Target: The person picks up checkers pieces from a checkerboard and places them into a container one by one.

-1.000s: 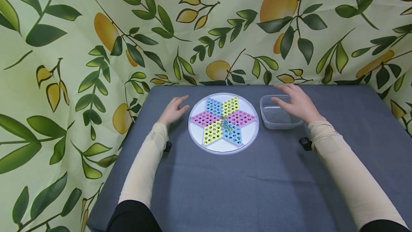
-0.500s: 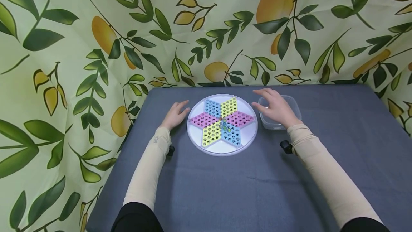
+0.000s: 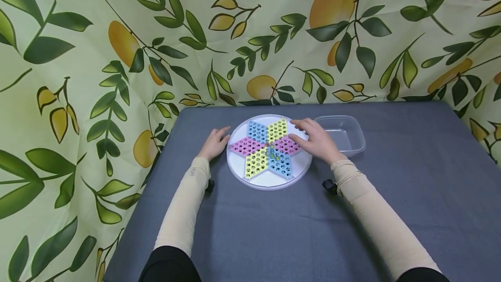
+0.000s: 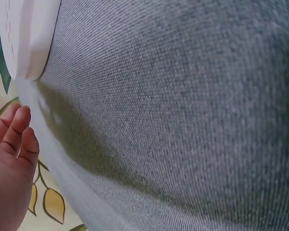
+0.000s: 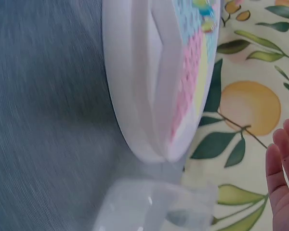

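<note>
A round white Chinese checkers board [image 3: 238, 166] lies on the cloth, its star made of blue, yellow and pink sections. Several glass marbles [image 3: 272, 153] sit around the star's centre. My right hand [image 3: 318, 139] hovers over the board's right edge, fingers spread and holding nothing; in the right wrist view its fingers [image 5: 279, 178] look relaxed. By the board's left rim is my left hand [image 3: 214, 143], loosely bent and holding nothing. Whether its fingertips touch the rim I cannot tell. The left wrist view shows those fingers [image 4: 18, 132] apart from the white rim [image 4: 31, 43].
A clear plastic container [image 3: 354, 136] stands right of the board, partly behind the right hand. The grey-blue cloth [image 3: 274, 229] covers the table. Behind its far edge hangs a leaf-patterned curtain [image 3: 219, 68].
My right hand has moved left, from above the plastic container to over the board's right edge. My left hand has barely shifted. The board and container stay in place.
</note>
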